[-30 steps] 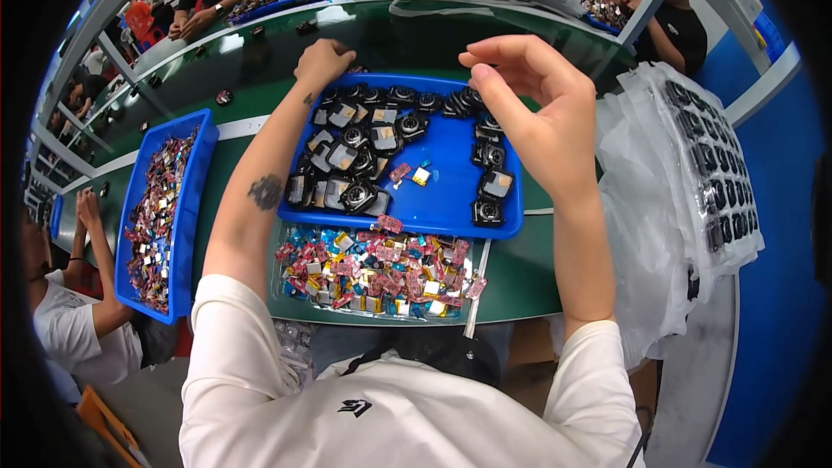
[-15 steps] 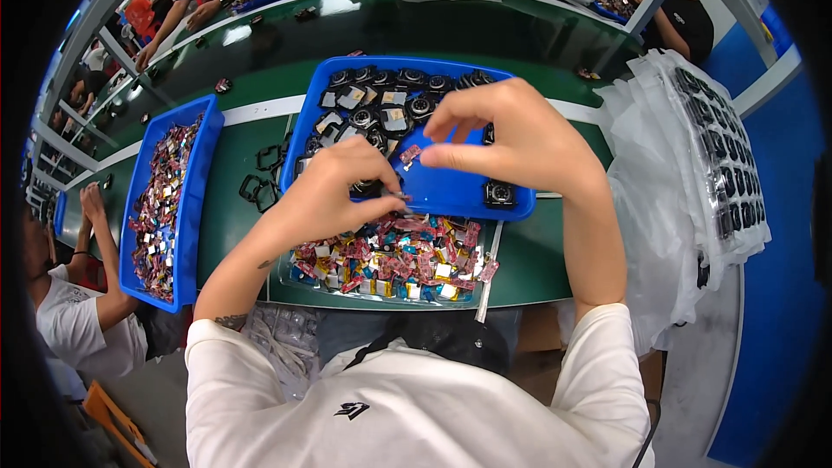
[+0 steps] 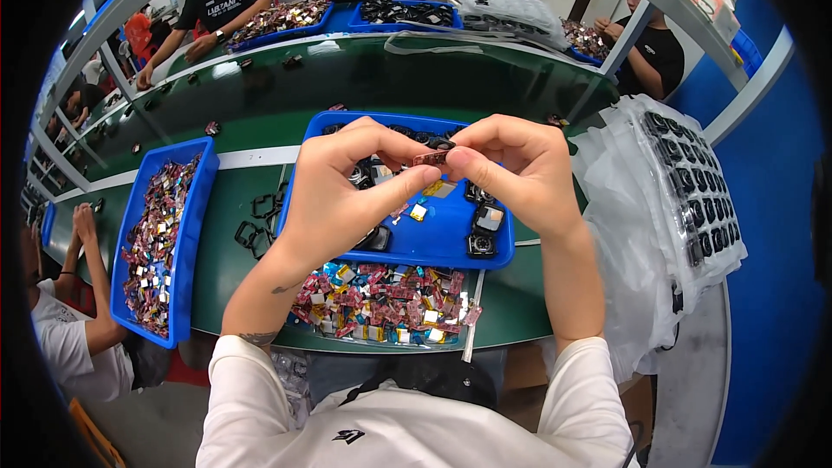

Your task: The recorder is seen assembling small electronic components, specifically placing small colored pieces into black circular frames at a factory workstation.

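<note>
- Since the earlier frame, both hands had risen from low over the tray and come together above its middle; half a second before, the left hand had been down near the heap of foil pieces.
- The left hand (image 3: 334,199) and right hand (image 3: 511,165) met fingertip to fingertip, pinching a small reddish part (image 3: 431,158) between them.
- The left thumb and forefinger were pressed on the part's left end; the right thumb and fingers were closed on its right end.
- The part was held in the air over the blue tray (image 3: 442,243), clear of it.
- Black cases (image 3: 482,232) and loose small pieces lay in the tray under the hands.
- A heap (image 3: 381,299) of pink and silver foil pieces lay on the green bench (image 3: 234,269), just in front of the tray.
- A second blue bin (image 3: 195,234) full of similar pieces stood to the left, with empty black frames (image 3: 256,225) between it and the tray.
- Bagged black parts (image 3: 693,199) were stacked to the right.
</note>
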The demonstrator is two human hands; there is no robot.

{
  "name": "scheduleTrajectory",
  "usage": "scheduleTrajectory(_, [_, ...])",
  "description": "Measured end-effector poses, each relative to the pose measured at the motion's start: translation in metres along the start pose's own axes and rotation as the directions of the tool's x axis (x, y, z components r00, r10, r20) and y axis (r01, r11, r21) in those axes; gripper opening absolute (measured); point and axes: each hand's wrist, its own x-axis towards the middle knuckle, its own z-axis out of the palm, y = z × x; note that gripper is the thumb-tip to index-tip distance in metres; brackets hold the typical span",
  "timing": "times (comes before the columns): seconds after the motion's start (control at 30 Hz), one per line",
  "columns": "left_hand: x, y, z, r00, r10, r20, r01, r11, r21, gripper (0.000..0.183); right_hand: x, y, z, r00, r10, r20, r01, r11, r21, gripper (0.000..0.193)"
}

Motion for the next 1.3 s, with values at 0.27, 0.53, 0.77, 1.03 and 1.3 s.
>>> scheduleTrajectory(0.27, [0.001, 0.0, -0.007, 0.99, -0.088, 0.114, 0.109, 0.975, -0.192, 0.021, 0.004, 0.012, 0.005, 0.999, -0.053, 0.007, 0.051, 0.978, 0.2, 0.032])
scheduleTrajectory(0.53, [0.004, 0.002, -0.017, 0.912, -0.118, 0.393, 0.278, 0.883, -0.379, 0.019, 0.006, 0.012, 0.007, 0.984, -0.176, 0.034, 0.166, 0.965, 0.204, 0.045])
scheduleTrajectory(0.77, [0.004, 0.008, -0.01, 0.96, -0.13, 0.248, 0.238, 0.847, -0.476, 0.018, 0.006, 0.014, 0.005, 0.976, -0.21, 0.055, 0.196, 0.962, 0.188, 0.036])
scheduleTrajectory(1.03, [-0.006, 0.008, 0.002, 0.99, 0.047, -0.13, -0.077, 0.968, -0.237, 0.017, 0.003, 0.012, 0.017, 0.97, -0.164, -0.178, 0.195, 0.965, 0.174, 0.033])
scheduleTrajectory(1.3, [-0.003, 0.003, -0.003, 0.993, 0.097, -0.07, -0.088, 0.987, 0.132, 0.021, 0.001, 0.012, 0.022, 0.983, -0.117, -0.144, 0.146, 0.965, 0.216, 0.028])
